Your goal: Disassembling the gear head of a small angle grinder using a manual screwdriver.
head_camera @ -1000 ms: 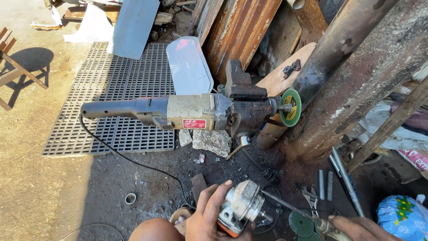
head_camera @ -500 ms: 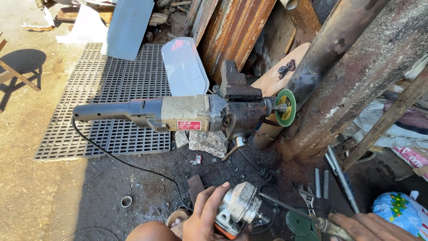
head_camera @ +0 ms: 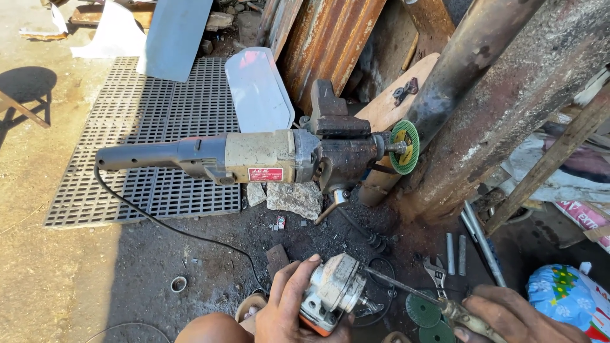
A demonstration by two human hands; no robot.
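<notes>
My left hand [head_camera: 289, 305] grips a small angle grinder [head_camera: 332, 291] by its metal head, its bare spindle pointing right. My right hand [head_camera: 508, 317] holds the handle of a thin metal tool [head_camera: 406, 289] whose tip reaches the grinder's spindle. Loose green discs [head_camera: 427, 317] lie on the dark ground between my hands. Above them a large angle grinder [head_camera: 254, 159] with a grey handle is clamped in a dark vise [head_camera: 340, 136], a green disc [head_camera: 405, 147] mounted on its right end.
A black cord [head_camera: 171, 225] runs from the big grinder across the ground. A grey plastic grate [head_camera: 146, 127], rusty sheets [head_camera: 330, 38], a thick rusty pipe [head_camera: 502, 95], an adjustable wrench [head_camera: 438, 273], short metal rods [head_camera: 456, 253] and a colourful bag [head_camera: 562, 298] surround me.
The view has shifted slightly. My hands keep their grip on the small grinder and the tool, with no clear change in position.
</notes>
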